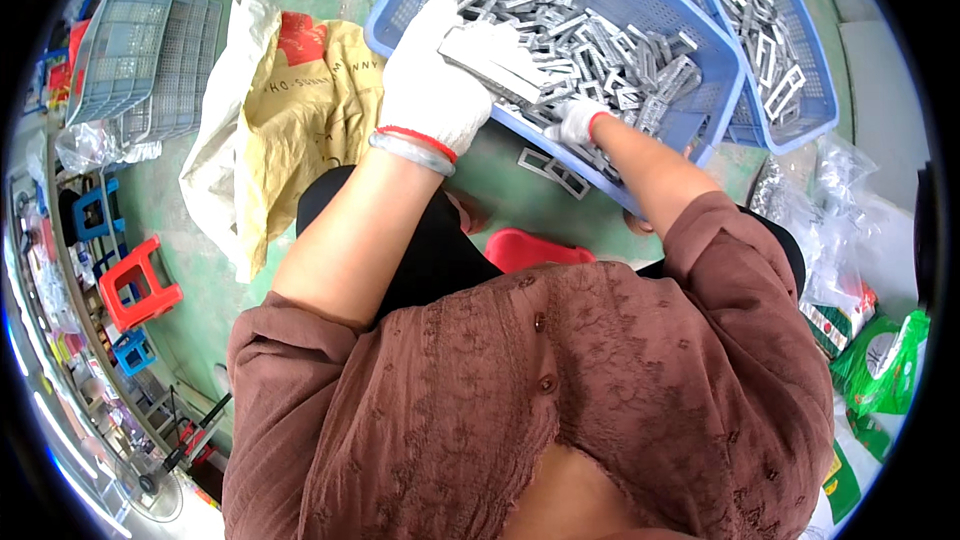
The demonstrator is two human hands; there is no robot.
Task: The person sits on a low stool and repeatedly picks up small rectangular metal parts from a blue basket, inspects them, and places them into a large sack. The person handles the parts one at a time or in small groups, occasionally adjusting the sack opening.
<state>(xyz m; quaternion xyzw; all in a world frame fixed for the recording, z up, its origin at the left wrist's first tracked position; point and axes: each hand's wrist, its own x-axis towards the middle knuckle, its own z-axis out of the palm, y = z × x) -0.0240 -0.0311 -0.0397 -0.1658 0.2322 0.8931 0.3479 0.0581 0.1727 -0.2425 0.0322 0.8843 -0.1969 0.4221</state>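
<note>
My left hand point(435, 70), in a white glove with a red cuff, is closed around a stack of flat grey metal frames point(495, 78). It holds the stack over the near left side of a blue plastic basket point(720, 90). Many loose rectangular metal frames point(600, 50) lie jumbled inside that basket. My right hand point(578, 122), gloved too, is at the basket's near wall beside the end of the stack. Its fingers are curled at the frames there, and what they pinch is too small to make out. Two frames point(553, 173) lie on the green floor below the basket.
A second blue basket point(815, 105) with similar frames stands at the right. To the left is a yellow and white woven sack point(310, 110), with grey crates point(120, 55) beyond it. A red stool point(140, 283) stands farther left. Clear plastic bags point(830, 210) lie at the right.
</note>
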